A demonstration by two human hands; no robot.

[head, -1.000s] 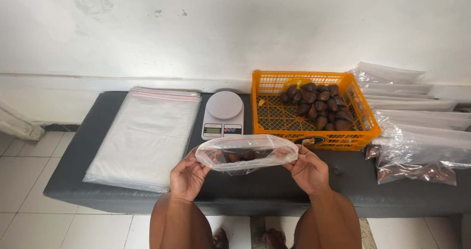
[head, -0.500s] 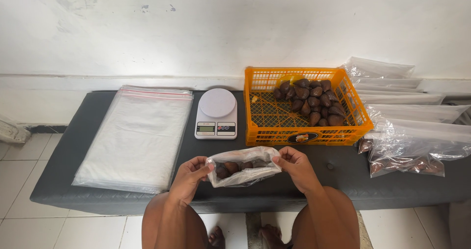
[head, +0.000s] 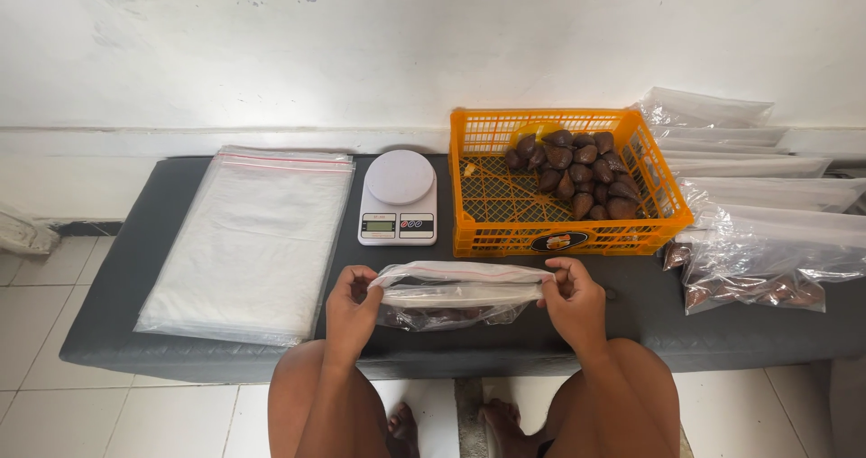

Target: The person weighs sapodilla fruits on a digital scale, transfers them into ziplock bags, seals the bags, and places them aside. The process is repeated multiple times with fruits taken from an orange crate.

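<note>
I hold a clear zip bag (head: 458, 293) stretched between my two hands, just above the front edge of the tabletop (head: 117, 268). My left hand (head: 350, 306) is closed on the bag's left top corner, thumb and fingers pinched over the seal strip. My right hand (head: 570, 297) is closed the same way on the right top corner. The bag lies sideways between them, its mouth along the top, and a few dark brown fruits show through the plastic lower down.

To close it well, I judge the two lips of the strip should be lined up flat and kept taut, then pressed together from one corner to the other, with the fruit hanging low so nothing catches in the seal.

Behind the bag, near the middle of the tabletop, stands a white kitchen scale (head: 398, 196). Just right of it is an orange plastic crate (head: 487, 196) with more of the dark fruit (head: 577, 174) heaped in its far right part. A stack of empty clear bags (head: 253, 241) covers the left end, and filled bags (head: 758, 268) lie at the right end.
</note>
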